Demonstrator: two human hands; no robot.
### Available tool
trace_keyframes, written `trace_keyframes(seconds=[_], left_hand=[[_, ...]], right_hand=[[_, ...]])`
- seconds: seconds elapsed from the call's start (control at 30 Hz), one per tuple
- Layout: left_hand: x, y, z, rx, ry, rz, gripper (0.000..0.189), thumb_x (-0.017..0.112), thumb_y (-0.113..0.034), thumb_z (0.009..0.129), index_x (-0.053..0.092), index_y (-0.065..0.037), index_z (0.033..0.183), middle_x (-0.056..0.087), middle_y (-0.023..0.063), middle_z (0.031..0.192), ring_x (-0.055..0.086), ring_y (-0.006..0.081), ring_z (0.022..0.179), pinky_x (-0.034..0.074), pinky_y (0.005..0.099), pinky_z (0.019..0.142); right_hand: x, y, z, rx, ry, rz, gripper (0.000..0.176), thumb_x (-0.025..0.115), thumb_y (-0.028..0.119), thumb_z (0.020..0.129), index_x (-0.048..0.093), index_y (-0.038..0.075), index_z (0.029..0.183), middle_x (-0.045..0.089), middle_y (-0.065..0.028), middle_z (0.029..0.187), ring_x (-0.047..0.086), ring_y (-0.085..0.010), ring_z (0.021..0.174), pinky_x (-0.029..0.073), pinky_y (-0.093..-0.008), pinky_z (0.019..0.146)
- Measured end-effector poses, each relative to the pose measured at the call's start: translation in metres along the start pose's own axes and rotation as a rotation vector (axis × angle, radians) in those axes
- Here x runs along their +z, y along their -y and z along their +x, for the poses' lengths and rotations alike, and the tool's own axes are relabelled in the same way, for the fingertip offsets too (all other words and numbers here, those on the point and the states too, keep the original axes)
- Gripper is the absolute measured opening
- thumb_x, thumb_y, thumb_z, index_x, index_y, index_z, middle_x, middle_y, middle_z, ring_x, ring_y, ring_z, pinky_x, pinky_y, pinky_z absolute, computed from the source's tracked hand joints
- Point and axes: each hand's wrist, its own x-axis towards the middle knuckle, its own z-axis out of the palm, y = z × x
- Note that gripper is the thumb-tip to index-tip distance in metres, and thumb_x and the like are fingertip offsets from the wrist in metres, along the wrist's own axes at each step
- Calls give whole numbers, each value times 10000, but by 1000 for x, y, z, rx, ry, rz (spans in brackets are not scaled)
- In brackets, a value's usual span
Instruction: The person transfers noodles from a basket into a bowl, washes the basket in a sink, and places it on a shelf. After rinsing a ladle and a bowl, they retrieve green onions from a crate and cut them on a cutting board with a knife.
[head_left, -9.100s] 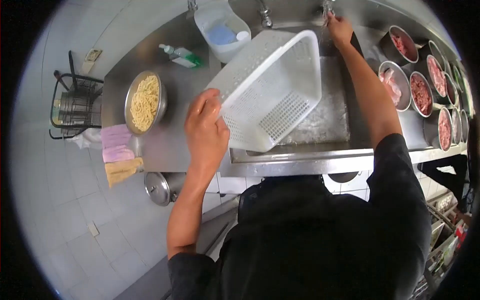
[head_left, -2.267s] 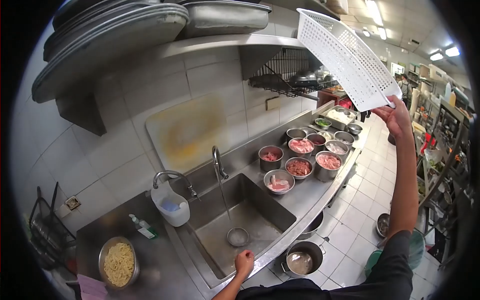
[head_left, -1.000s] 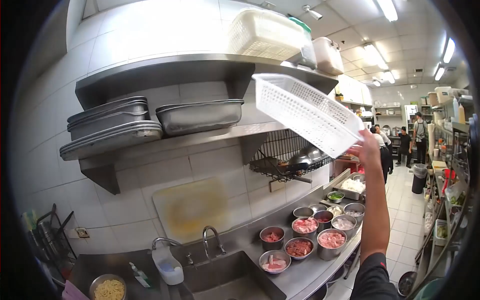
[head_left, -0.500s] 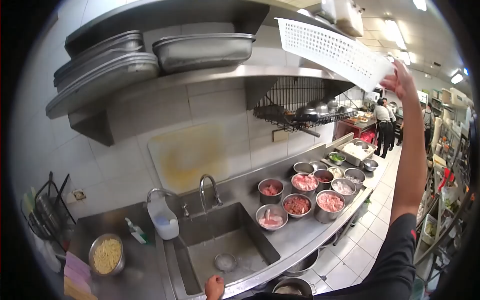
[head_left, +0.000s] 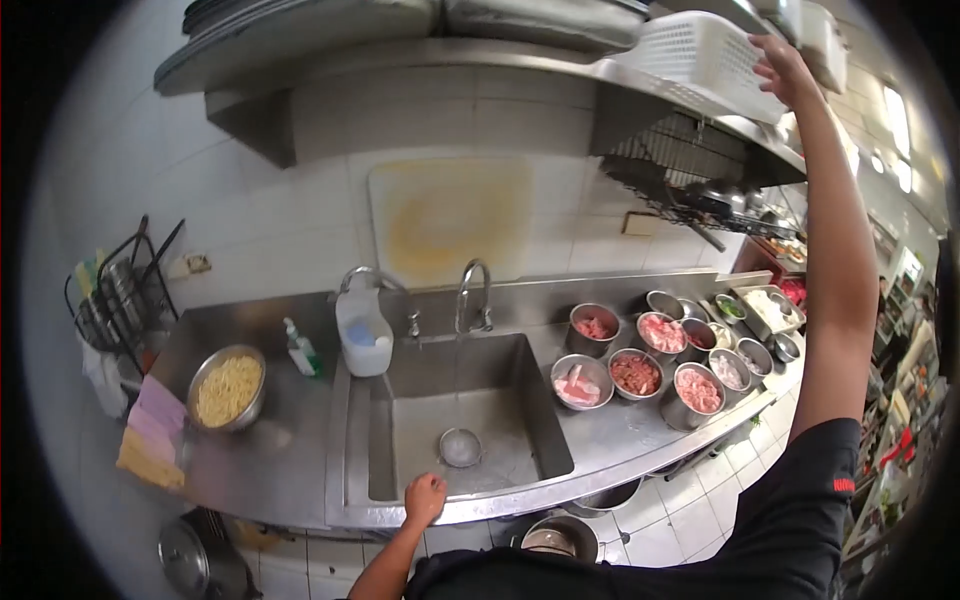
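Our right hand (head_left: 785, 72) is raised to the white basket (head_left: 690, 50), its fingers loosely spread at the right end wall; we cannot tell whether they still press on it or only stand just beside it. Our left hand (head_left: 425, 498) is curled in at the front edge of the sink (head_left: 357, 440), with nothing visible in its fingers.

Half a second ago the basket hung tilted in front of the shelf (head_left: 560, 57), carried by its end in our right hand. Now it has come in over the shelf's front edge, just right of the metal trays (head_left: 540, 25). We judge that the shelf bears most of its weight, so little of the load seems left on our fingers, though whether its base lies flat is hard to see. Our left hand has stayed by the sink's front edge.

Below, the tap (head_left: 474, 285) stands at the sink's back edge, with the tub (head_left: 364, 345) at the sink's back left corner. Toward the left end of the counter (head_left: 270, 480) we have the bowl of noodles (head_left: 227, 388), with the soap (head_left: 302, 350) to its right and cloths (head_left: 155, 430) over the left edge. Pots of meat (head_left: 690, 405) crowd the counter right of the sink, some near its front edge.
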Motion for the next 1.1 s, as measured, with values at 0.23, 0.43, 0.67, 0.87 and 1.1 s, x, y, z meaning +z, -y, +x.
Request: trace_keyframes(seconds=[0.23, 0.43, 0.67, 0.87, 1.1], left_hand=[[-1, -1, 0, -63, 7, -32, 252, 646, -259, 789, 674, -36, 904, 669, 179, 909, 633, 363, 872, 494, 445, 787], [-10, -13, -1, -92, 99, -15, 251, 623, -258, 802, 676, -53, 938, 669, 182, 916, 633, 365, 888, 494, 447, 806], [7, 1, 4, 4, 34, -62, 289, 628, -289, 822, 652, -41, 969, 657, 185, 984, 624, 373, 919, 492, 454, 810], [8, 3, 2, 21, -12, -14, 276, 638, -283, 818, 650, -40, 949, 661, 178, 966, 626, 365, 910, 494, 455, 801], [-225, -165, 65, 400, -439, -420, 310, 663, -156, 847, 606, 33, 1086, 675, 178, 952, 659, 303, 892, 507, 410, 805]], right_hand=[[90, -90, -102, -515, -474, -524, 541, 590, 302, 781, 569, -32, 1206, 648, -264, 979, 624, -346, 946, 463, -393, 861], [189, -111, -214, -663, -171, -327, 382, 640, 173, 814, 602, -27, 1137, 644, -202, 1120, 618, -323, 1059, 466, -378, 916], [239, 40, -184, -1247, -426, -383, 444, 621, 292, 857, 580, 9, 1197, 606, -215, 1185, 569, -360, 1117, 438, -418, 951], [272, 105, -125, -952, -106, -596, 724, 478, 657, 847, 664, -32, 967, 666, -234, 847, 657, -354, 867, 505, -415, 807], [276, 101, -130, -889, -70, -656, 887, 409, 836, 753, 673, -7, 670, 648, -220, 684, 670, -330, 730, 524, -436, 690]])
